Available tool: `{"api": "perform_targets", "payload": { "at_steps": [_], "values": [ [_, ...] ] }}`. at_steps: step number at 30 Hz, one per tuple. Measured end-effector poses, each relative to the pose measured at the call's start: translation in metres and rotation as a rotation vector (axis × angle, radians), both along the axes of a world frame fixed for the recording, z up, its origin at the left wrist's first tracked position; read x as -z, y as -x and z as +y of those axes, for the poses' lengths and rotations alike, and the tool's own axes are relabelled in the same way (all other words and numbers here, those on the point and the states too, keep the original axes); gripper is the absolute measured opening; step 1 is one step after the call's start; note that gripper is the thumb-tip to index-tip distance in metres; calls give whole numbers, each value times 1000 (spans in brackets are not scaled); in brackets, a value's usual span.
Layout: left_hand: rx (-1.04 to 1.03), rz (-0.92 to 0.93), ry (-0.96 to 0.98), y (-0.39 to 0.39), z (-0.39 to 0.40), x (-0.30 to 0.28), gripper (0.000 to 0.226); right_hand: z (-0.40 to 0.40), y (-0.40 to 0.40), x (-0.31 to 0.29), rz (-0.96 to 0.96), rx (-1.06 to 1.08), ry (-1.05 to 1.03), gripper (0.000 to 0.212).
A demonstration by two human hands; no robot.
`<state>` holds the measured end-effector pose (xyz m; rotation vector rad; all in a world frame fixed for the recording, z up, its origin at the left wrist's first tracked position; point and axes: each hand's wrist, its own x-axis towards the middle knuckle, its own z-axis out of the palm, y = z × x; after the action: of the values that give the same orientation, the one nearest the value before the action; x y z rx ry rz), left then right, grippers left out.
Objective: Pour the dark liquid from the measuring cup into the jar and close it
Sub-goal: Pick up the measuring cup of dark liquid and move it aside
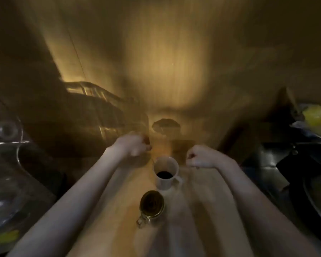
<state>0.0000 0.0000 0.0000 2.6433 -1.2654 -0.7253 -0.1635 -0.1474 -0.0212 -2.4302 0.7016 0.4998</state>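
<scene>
A white measuring cup (166, 173) stands upright in the middle of the wooden counter, with dark liquid pooled at its bottom and its handle toward the right. Just in front of it sits a glass jar (152, 204) with a metal clasp, its mouth facing up and uncovered. My left hand (133, 145) hovers beyond and left of the cup, fingers curled; something small and dark may be at its fingertips, too blurred to tell. My right hand (202, 157) is a loose fist to the right of the cup, touching nothing. The picture is dim and motion-blurred.
A dish rack (93, 108) stands at the back left beside a sink (17, 164). A dark round object (166, 125) lies at the back of the counter. On the right are a metal pan (315, 197) and something yellow (317, 115).
</scene>
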Motion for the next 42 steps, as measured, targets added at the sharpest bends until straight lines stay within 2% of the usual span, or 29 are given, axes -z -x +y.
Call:
{"api": "perform_targets", "payload": {
  "at_steps": [2,4,7,10,12,16,22,26,29,33,39,42],
  "values": [
    [44,-20,26,-1,2,21,22,5,5,25,-31,39,29,22],
    [32,3,17,2,7,50,24,13,12,57,-41,89,70,22],
    [8,-10,-2,4,8,89,39,22,19,95,-54,167,92,23],
    [-8,47,-80,7,6,119,60,33,23,122,-136,201,91,43],
    [-77,213,-54,13,5,133,70,40,24,136,-248,243,43,41],
    [-220,646,186,24,8,147,77,50,24,150,-439,355,-96,24],
    [-273,920,382,35,9,145,76,55,19,163,-466,504,-273,9],
    [-277,900,384,35,9,133,63,52,10,158,-479,663,-430,23],
    [-292,859,383,40,8,122,54,48,8,148,-557,784,-514,31],
    [-364,848,425,51,3,106,52,42,17,123,-633,848,-599,36],
    [-388,824,597,92,1,92,50,47,54,89,-821,906,-579,47],
    [-411,835,663,122,6,97,50,58,78,84,-852,1013,-551,38]
  ]
}}
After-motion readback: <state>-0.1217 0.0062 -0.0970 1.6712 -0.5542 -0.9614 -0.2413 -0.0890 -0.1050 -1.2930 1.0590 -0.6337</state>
